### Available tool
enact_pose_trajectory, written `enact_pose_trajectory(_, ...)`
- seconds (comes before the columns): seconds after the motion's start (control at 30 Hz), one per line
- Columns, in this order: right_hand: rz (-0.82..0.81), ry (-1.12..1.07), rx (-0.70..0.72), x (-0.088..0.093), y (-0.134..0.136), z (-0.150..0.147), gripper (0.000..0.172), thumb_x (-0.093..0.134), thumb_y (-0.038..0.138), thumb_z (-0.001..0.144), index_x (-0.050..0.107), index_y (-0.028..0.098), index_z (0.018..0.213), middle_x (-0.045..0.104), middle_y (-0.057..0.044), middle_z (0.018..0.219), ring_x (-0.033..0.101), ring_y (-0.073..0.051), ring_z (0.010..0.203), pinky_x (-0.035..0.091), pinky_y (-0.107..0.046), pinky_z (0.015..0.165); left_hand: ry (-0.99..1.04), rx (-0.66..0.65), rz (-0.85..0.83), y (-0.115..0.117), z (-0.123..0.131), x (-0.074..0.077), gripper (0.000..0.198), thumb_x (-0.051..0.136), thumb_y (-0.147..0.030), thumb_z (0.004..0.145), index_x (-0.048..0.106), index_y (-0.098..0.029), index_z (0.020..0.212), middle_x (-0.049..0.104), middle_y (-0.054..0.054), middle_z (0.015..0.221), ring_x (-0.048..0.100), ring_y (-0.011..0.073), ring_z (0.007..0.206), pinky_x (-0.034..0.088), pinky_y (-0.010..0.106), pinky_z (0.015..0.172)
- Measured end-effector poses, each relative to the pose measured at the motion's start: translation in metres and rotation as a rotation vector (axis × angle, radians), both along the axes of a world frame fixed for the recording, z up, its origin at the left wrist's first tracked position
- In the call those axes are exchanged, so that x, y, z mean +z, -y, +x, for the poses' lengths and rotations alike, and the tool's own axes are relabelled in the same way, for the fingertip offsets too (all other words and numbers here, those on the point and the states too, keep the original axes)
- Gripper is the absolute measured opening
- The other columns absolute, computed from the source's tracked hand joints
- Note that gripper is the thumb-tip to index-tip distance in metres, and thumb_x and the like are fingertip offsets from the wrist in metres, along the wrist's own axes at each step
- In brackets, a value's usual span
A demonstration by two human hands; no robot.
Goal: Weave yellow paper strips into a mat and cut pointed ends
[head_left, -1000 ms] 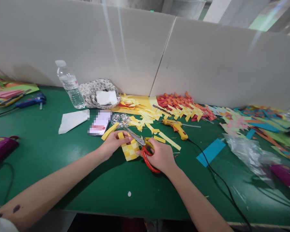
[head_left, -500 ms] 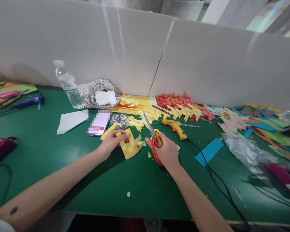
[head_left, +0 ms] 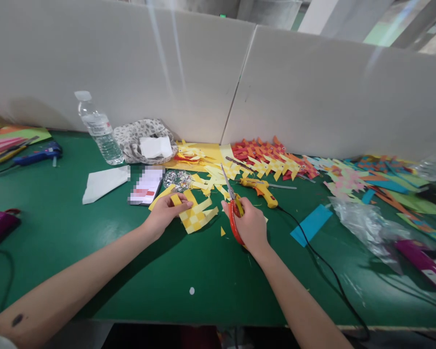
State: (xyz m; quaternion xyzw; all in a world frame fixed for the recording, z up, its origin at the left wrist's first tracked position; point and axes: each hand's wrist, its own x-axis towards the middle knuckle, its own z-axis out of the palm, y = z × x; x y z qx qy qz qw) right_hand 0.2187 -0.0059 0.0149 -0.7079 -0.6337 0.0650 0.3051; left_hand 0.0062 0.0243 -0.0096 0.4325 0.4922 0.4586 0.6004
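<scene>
Between the thumb and fingers of my left hand is a woven yellow paper piece, checkered in two shades, with loose strip ends pointing right. My right hand is closed around scissors with red and yellow handles. Their blades point up and away from me, close together, apart from the woven piece. A small yellow paper triangle lies on the table between my hands. Just beyond them are yellow paper scraps and a round clear dish of small googly eyes.
A yellow glue gun with a black cord lies right of the scissors, near a blue paper strip. Woven red and yellow paper fish line the back. A phone, a water bottle and a cloth bag stand left.
The woven paper has tilted slightly in my left hand, its strip ends turning. My right hand with the scissors has barely moved. The whole view has shifted a little.
</scene>
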Motion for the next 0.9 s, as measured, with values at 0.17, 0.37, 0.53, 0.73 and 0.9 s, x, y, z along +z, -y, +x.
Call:
enact_pose_trajectory(0.17,0.008,-0.238,0.077,-0.004,-0.002,0.002,0.042,0.059,0.055,0.073,0.035,0.023,0.061,0.045,0.005,0.049,0.043,-0.012,0.045,0.032,-0.024,0.046,0.06,0.087,0.16,0.003,0.0,0.007,0.028,0.077,-0.036,0.063,0.064,-0.019,0.08,0.067,0.003,0.086,0.061,0.0174,0.082,0.048,0.027,0.07)
enact_pose_trajectory(0.37,-0.378,-0.939,0.322,-0.001,-0.003,-0.007,0.047,0.063,0.062,0.066,0.044,0.02,0.077,0.064,-0.002,0.068,0.062,-0.015,0.051,0.049,-0.027,0.047,-0.058,0.131,0.614,0.012,-0.003,0.013,0.007,0.067,-0.026,0.075,0.068,-0.021,0.08,0.064,0.007,0.113,0.056,0.0232,0.11,0.045,0.039,0.092)
enact_pose_trajectory(0.53,-0.354,-1.181,0.43,-0.006,-0.001,-0.012,0.044,0.078,0.046,0.057,0.049,0.019,0.078,0.067,-0.003,0.078,0.068,-0.019,0.068,0.055,-0.031,0.059,-0.42,-0.075,0.901,0.022,0.003,0.008,0.007,0.065,-0.022,0.077,0.072,-0.024,0.078,0.061,0.007,0.12,0.053,0.0247,0.115,0.04,0.045,0.099)
enact_pose_trajectory(0.73,-0.366,-1.255,0.388,-0.012,-0.002,-0.013,0.037,0.082,0.03,0.051,0.053,0.019,0.071,0.056,0.005,0.06,0.058,-0.013,0.056,0.051,-0.028,0.056,-0.623,-0.199,1.159,0.025,0.013,0.001,0.012,0.064,-0.021,0.079,0.074,-0.028,0.081,0.06,0.008,0.123,0.048,0.0267,0.121,0.043,0.045,0.095)
enact_pose_trajectory(0.9,-0.227,-1.203,0.263,-0.016,-0.007,-0.013,0.043,0.083,0.029,0.044,0.049,0.021,0.07,0.051,0.008,0.057,0.053,-0.012,0.053,0.046,-0.027,0.054,-0.738,-0.292,1.216,0.032,0.011,0.006,0.021,0.068,-0.035,0.074,0.068,-0.026,0.094,0.057,0.009,0.127,0.046,0.0296,0.123,0.032,0.049,0.104)
